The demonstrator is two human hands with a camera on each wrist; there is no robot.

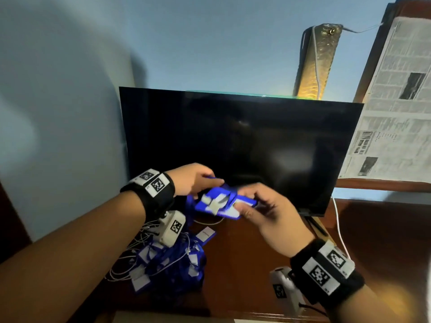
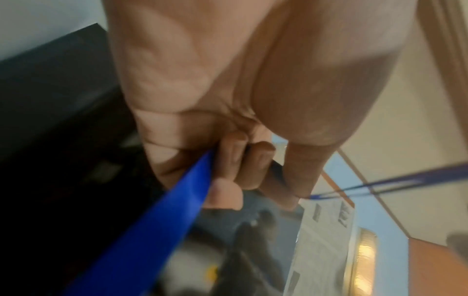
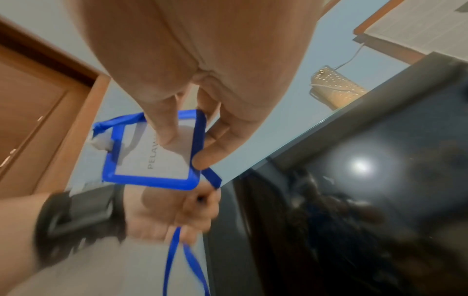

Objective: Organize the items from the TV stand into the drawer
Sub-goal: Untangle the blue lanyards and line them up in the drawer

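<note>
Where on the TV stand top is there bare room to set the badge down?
Bare wood shows on the stand top between the lanyard pile and the white cable, in front of the TV. The left side is crowded with lanyards and cords.

The badge card (image 3: 162, 156) reads "PELAW…", the rest hidden by fingers.
</note>
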